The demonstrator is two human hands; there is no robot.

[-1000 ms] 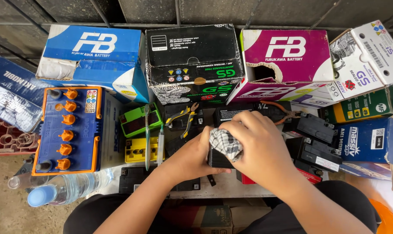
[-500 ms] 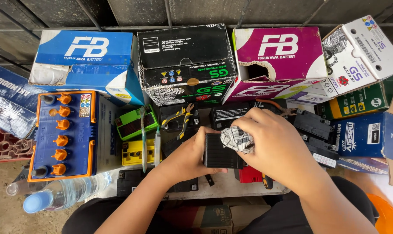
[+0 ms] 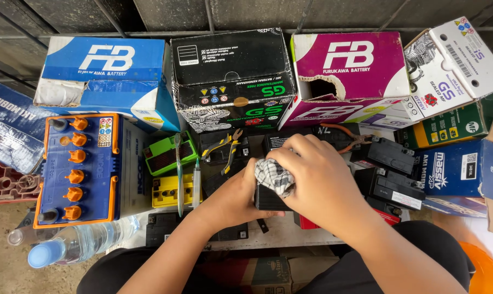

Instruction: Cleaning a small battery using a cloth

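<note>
Left hand (image 3: 233, 196) cups the side of a small black box-shaped battery (image 3: 268, 197) at the middle of the cluttered bench, bracing it, while right hand (image 3: 317, 179) closes round a crumpled checked cloth (image 3: 275, 177), pressing it onto the battery's top.
</note>
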